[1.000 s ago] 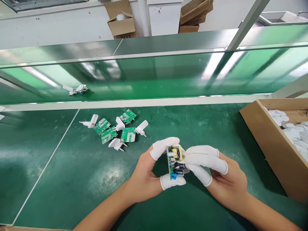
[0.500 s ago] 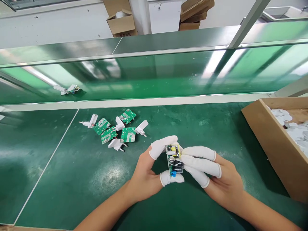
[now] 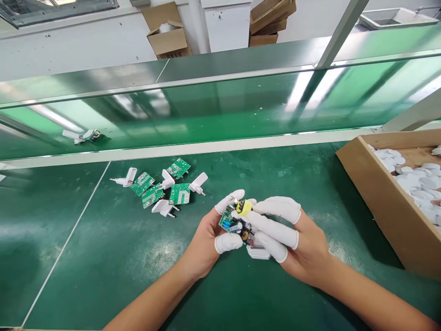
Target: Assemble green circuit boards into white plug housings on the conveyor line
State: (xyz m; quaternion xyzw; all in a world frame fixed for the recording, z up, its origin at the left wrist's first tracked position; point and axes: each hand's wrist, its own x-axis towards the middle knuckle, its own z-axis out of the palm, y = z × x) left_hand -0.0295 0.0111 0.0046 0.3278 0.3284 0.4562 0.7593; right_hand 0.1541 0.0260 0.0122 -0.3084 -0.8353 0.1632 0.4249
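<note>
Between the thumb and fingers of my left hand (image 3: 212,239) is a small green circuit board (image 3: 225,220), tilted with its component side up. A yellow transformer (image 3: 244,208) and dark and blue parts stand on it. My right hand (image 3: 292,234) has its fingers closed on the board's right side, over the components. White finger cots cover the fingertips of both hands. Below the right fingers a white plastic piece (image 3: 259,253) sticks out; the fingers hide how it joins the board. Left of my hands several green boards (image 3: 179,193) lie with white plug pieces (image 3: 199,183) on the green table.
On the right stands a cardboard box (image 3: 375,211) holding many white plastic pieces (image 3: 422,184). A pale ledge (image 3: 206,148) runs behind the work surface. Beyond it, on a shiny green strip, lies another white plug with a board (image 3: 82,136). Cardboard boxes (image 3: 168,41) stand farther back.
The circuit board has turned from edge-on to show its component side, and the white plastic piece has come into sight below it. Both hands sit slightly farther left in view.
</note>
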